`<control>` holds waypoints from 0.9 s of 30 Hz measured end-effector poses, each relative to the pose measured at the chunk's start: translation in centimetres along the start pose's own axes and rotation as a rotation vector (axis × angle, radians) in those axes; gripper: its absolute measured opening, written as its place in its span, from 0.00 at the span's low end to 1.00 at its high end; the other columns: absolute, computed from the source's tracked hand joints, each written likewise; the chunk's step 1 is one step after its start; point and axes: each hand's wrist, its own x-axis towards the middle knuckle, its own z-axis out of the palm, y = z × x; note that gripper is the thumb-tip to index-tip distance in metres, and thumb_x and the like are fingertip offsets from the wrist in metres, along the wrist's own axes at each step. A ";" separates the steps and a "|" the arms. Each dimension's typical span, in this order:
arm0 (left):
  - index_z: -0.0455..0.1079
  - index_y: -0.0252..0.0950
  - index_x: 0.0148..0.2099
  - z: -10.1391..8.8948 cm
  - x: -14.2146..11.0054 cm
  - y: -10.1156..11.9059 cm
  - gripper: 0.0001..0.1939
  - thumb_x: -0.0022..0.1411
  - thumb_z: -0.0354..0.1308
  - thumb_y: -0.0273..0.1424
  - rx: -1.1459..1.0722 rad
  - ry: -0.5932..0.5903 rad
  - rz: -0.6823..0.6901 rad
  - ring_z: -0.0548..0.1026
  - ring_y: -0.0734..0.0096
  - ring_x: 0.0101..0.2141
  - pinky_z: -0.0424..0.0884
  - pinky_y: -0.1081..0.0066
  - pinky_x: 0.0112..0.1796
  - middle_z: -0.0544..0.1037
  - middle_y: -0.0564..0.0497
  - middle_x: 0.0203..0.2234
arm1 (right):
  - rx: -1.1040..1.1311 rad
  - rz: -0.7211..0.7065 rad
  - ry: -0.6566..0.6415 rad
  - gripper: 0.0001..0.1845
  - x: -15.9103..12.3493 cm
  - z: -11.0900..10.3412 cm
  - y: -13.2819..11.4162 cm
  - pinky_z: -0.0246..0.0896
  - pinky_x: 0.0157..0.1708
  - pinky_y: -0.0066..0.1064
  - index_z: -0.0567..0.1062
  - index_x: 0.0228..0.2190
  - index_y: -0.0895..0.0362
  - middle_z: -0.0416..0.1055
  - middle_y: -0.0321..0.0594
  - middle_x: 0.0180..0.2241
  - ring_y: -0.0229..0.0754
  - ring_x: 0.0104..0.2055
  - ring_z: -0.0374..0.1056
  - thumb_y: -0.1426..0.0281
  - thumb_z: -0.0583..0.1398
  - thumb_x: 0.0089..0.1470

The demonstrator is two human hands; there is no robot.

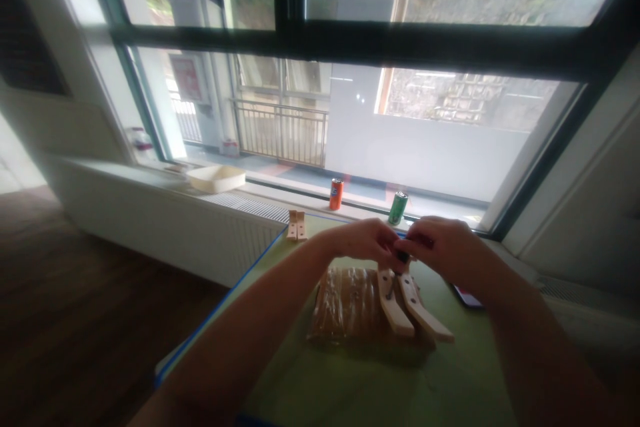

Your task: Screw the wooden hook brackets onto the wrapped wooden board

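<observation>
My left hand (370,240) and my right hand (440,243) meet above the far ends of two pale wooden pieces. Fingers of both hands are closed in a pinch around a small dark object (403,255), mostly hidden, whose kind I cannot make out. Below them, the left angled wooden piece (397,317) and the right angled wooden piece (425,315) lie side by side, with dark holes in them. A thin metal part, perhaps a screw, shows at the left piece. Both rest on or against a brown bundle in clear plastic wrap (345,307).
The green table (290,360) has a blue edge. Two small wooden pieces (297,225) stand at its far left corner. An orange can (337,194) and a green can (398,208) stand by the window. A phone-like object (469,298) lies under my right forearm. A cream tray (217,178) sits on the sill.
</observation>
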 end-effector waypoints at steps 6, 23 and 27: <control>0.74 0.32 0.37 -0.1 0.1 -0.2 0.12 0.49 0.62 0.33 -0.068 -0.020 0.006 0.71 0.77 0.26 0.68 0.73 0.32 0.76 0.50 0.27 | 0.074 -0.020 0.037 0.12 -0.2 -0.2 -0.8 0.54 0.26 0.27 0.73 0.33 0.55 0.70 0.36 0.28 0.35 0.26 0.62 0.61 0.55 0.53; 0.75 0.34 0.37 -0.1 0.1 -0.4 0.13 0.48 0.62 0.34 0.036 -0.038 0.013 0.72 0.76 0.28 0.66 0.73 0.33 0.76 0.52 0.27 | 0.169 -0.078 -0.018 0.11 -0.4 -0.4 -0.3 0.56 0.28 0.26 0.73 0.38 0.53 0.72 0.36 0.32 0.33 0.27 0.64 0.68 0.54 0.53; 0.75 0.35 0.38 0.1 0.2 -0.4 0.15 0.46 0.63 0.36 0.037 -0.044 -0.014 0.71 0.77 0.27 0.66 0.73 0.32 0.76 0.52 0.27 | 0.057 -0.042 -0.012 0.12 -0.2 -0.3 0.3 0.52 0.23 0.26 0.74 0.27 0.56 0.69 0.35 0.22 0.33 0.23 0.60 0.63 0.55 0.52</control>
